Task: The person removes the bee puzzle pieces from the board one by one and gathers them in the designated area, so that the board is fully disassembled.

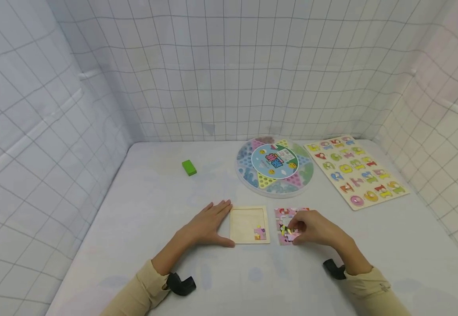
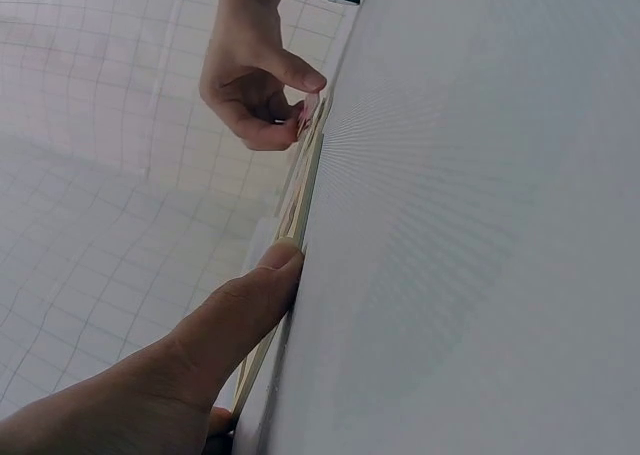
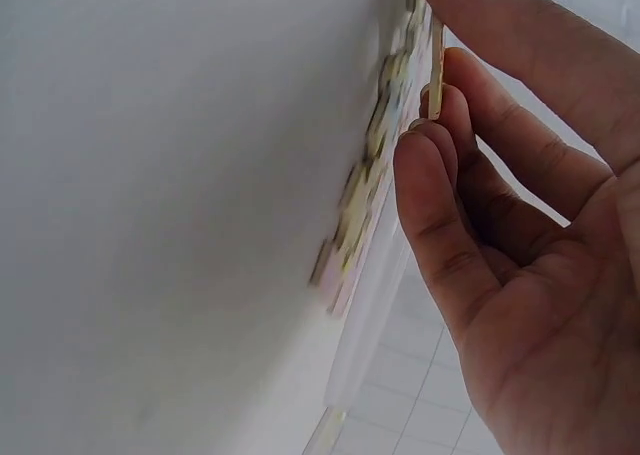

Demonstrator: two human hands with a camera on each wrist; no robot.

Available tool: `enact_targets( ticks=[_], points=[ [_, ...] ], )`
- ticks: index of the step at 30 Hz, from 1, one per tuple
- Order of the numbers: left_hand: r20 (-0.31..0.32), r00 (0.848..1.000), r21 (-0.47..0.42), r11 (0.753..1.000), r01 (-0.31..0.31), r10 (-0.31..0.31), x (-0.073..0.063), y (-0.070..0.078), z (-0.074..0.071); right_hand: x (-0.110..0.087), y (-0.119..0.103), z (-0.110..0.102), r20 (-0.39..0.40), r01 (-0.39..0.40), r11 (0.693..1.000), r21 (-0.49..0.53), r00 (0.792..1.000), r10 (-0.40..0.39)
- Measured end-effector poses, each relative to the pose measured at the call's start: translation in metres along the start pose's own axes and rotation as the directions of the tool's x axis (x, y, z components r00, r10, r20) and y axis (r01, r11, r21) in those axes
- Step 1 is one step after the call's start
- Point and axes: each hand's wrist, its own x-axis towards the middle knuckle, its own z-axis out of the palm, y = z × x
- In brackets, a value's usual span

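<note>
A square wooden puzzle tray (image 1: 246,224) lies on the table with one jigsaw piece (image 1: 259,233) in its lower right corner. My left hand (image 1: 209,226) rests flat at the tray's left side, fingers straight, thumb touching the near left corner. To the right of the tray lies a partly joined pink jigsaw picture (image 1: 282,213). Over it, my right hand (image 1: 312,227) pinches a puzzle piece (image 3: 437,70) between thumb and fingers. In the right wrist view that piece is seen edge-on, just above the other pieces (image 3: 365,185); its print is hidden there.
Behind the tray sits a round board game box (image 1: 274,166) under clear plastic. A number puzzle board (image 1: 355,171) lies at the back right. One green block (image 1: 189,167) is at the back left. Grid-patterned cloth walls (image 1: 229,70) surround the table.
</note>
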Motion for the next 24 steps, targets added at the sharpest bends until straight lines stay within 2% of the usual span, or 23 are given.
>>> enact_targets(
  ticks=[4,10,17,24],
  points=[
    [0.0,1.0,-0.007,1.0,-0.001,0.001,-0.0003,-0.0002,-0.0003,-0.0063,0.0075,-0.0016,0.005,-0.026,1.0,0.013,1.0,0.026],
    [-0.004,1.0,-0.011,1.0,-0.006,0.006,-0.001,-0.0006,0.0,-0.0102,0.0121,-0.0024,0.0,-0.006,1.0,0.018,1.0,0.006],
    [-0.01,1.0,-0.002,1.0,-0.007,0.007,0.0,-0.001,0.0008,-0.0102,0.0107,-0.0022,0.021,-0.01,0.999,0.046,1.0,0.009],
    [-0.007,1.0,0.008,1.0,-0.007,0.007,0.0014,-0.0017,0.0011,-0.0035,0.0054,-0.0026,0.021,-0.023,1.0,0.014,1.0,0.023]
  ],
)
